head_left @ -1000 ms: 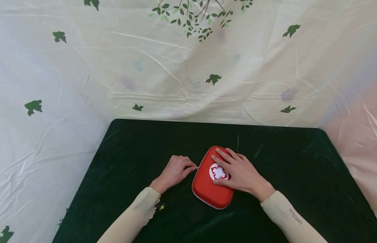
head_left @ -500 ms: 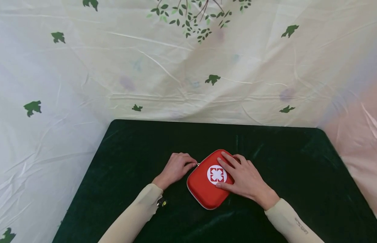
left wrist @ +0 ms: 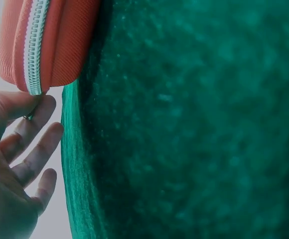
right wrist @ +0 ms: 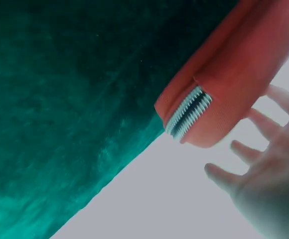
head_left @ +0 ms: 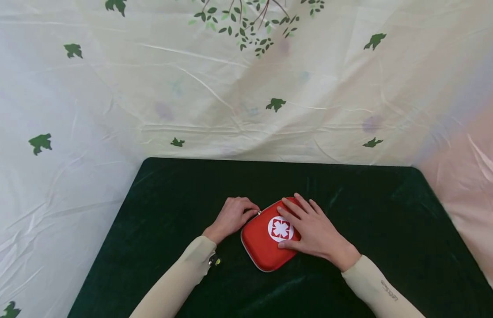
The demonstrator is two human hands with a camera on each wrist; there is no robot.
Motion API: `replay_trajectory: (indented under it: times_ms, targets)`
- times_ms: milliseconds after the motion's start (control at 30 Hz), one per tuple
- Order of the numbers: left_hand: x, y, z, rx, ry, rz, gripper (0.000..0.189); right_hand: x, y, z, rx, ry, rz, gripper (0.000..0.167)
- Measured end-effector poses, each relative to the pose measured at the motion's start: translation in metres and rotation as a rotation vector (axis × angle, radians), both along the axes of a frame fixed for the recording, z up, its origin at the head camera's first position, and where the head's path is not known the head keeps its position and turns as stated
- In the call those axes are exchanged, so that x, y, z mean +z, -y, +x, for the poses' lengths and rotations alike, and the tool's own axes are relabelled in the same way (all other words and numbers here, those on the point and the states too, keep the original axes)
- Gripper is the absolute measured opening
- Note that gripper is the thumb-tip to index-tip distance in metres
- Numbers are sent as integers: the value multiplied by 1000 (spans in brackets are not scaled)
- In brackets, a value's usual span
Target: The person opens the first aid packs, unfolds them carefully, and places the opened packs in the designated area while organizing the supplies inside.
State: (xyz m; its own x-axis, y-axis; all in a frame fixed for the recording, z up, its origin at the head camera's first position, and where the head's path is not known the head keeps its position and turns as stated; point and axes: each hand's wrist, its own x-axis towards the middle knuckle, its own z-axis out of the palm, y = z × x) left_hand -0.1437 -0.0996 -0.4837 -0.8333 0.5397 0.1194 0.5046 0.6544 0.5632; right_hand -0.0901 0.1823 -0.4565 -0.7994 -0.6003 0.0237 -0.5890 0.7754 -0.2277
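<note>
A red hard-shell first-aid case (head_left: pixel 260 247) with a round white cross emblem lies on the dark green cloth, turned at an angle. My left hand (head_left: pixel 232 217) pinches the zipper pull (head_left: pixel 259 213) at the case's upper left edge between thumb and index finger. In the left wrist view, pale zipper teeth (left wrist: pixel 35 47) run meshed up the case's side, ending at those fingertips. Spread across the lid, my right hand (head_left: pixel 316 229) presses with straight fingers, covering its right part. The right wrist view shows a short stretch of zipper (right wrist: pixel 189 113) with its two tooth rows parted.
Green velvety cloth (head_left: pixel 183 185) covers the table, whose far corners are rounded. Behind it and along both sides hangs a pale curtain (head_left: pixel 214 119) printed with green leaves. A small dark item (head_left: pixel 213 260) sits at the left cuff.
The case has turned clockwise on the cloth and shifted slightly left. My left hand has moved a little up and right with the zipper pull. The right hand stays on the lid.
</note>
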Motion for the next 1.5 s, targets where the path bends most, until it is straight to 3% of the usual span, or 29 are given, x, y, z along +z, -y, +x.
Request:
replay_trajectory:
  times_ms: [100, 200, 900, 1500]
  targets:
    - [1, -1, 0, -8, 6, 9, 17, -1, 4, -5, 77, 59, -10, 97]
    - [1, -2, 0, -11, -1, 11, 17, -3, 6, -6, 100, 80, 5, 97]
    - [2, 13, 1, 2, -2, -34, 18, -7, 11, 3, -10, 19, 21, 95]
    - [3, 25, 7, 22, 5, -31, 17, -10, 12, 5, -55, 27, 24, 95]
